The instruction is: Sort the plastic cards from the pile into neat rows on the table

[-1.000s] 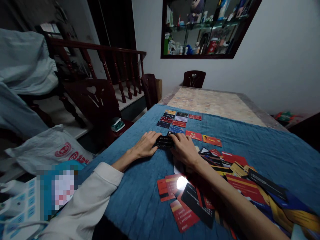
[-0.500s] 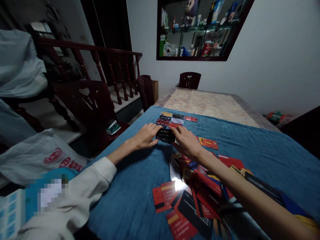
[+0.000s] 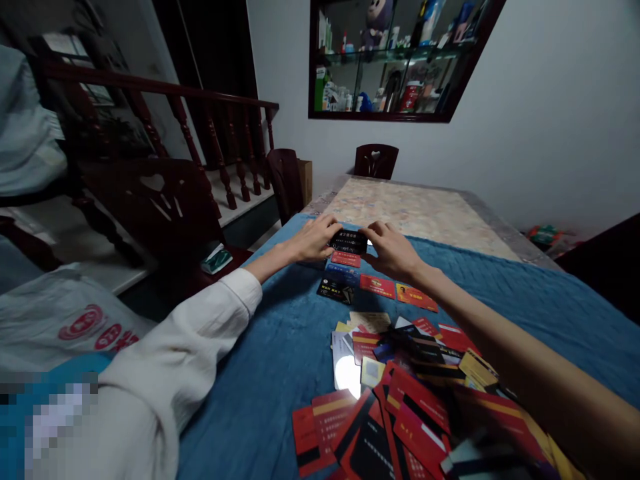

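Black card point(image 3: 351, 243) pinched between left hand point(image 3: 315, 239) and right hand point(image 3: 393, 251), by card rows point(image 3: 377, 286); placing apparently in hand; careful alignment, then release called for.

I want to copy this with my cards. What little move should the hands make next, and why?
Perhaps gently set the held black card down among the laid-out cards: the left hand and right hand grip its two ends, and it seems to be at their far rows.
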Action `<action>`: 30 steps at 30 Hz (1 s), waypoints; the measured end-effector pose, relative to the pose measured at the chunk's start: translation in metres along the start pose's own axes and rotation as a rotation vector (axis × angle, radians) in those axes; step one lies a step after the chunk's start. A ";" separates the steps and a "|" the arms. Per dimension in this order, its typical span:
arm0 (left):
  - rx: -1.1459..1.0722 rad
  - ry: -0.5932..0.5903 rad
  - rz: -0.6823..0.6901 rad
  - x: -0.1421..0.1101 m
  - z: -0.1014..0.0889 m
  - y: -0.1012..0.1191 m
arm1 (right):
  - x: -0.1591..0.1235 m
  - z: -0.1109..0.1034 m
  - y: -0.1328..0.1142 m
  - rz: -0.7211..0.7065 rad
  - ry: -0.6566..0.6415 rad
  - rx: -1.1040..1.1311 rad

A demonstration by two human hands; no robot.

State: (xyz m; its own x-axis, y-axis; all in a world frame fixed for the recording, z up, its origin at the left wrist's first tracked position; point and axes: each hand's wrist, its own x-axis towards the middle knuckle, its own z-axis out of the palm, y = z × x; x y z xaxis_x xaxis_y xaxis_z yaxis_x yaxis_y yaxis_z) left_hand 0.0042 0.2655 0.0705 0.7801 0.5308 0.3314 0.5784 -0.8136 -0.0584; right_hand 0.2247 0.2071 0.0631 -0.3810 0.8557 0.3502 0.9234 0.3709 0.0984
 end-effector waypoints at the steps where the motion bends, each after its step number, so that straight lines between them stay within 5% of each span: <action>1: 0.012 -0.006 0.001 0.006 0.002 -0.002 | 0.003 0.002 0.005 0.006 -0.004 -0.002; 13: 0.151 -0.120 -0.049 0.062 0.031 -0.023 | 0.044 0.028 0.041 0.110 -0.135 -0.108; 30: 0.019 -0.289 -0.219 0.112 0.085 -0.051 | 0.081 0.087 0.077 0.226 -0.277 0.010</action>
State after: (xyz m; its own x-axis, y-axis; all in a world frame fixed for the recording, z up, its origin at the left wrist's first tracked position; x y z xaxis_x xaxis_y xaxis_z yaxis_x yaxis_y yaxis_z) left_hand 0.0819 0.3867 0.0303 0.6709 0.7393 0.0579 0.7415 -0.6701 -0.0343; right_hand 0.2614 0.3362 0.0179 -0.1662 0.9814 0.0960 0.9859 0.1633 0.0378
